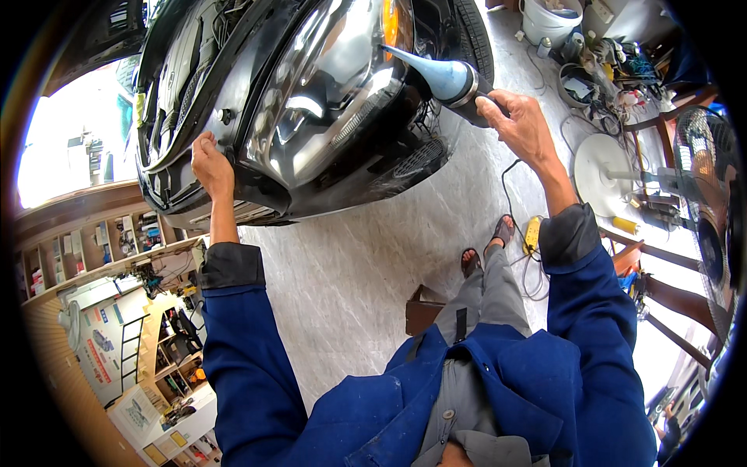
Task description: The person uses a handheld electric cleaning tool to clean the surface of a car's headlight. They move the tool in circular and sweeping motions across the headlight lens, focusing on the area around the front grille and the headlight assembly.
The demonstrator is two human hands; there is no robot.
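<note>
My right hand (523, 128) is wrapped round the dark handle of a black corded tool with a tapered blue spout (440, 75). The spout's narrow tip points left, close to the glossy clear headlight (327, 93) of a black car, just by its orange strip (390, 23). Curled fingers close my left hand (212, 165), which is at the car's front edge beside the engine bay. Whatever those fingers may pinch is hidden. Just past the left hand runs the black front panel (237, 117).
The bumper (366, 183) curves below the headlight. A cord runs down to a yellow power strip (533, 233) by my feet. At right stand a floor fan (704, 148), a white bucket (551, 19) and clutter. A brown box (424, 310) sits on the floor; shelves (93, 253) line the left.
</note>
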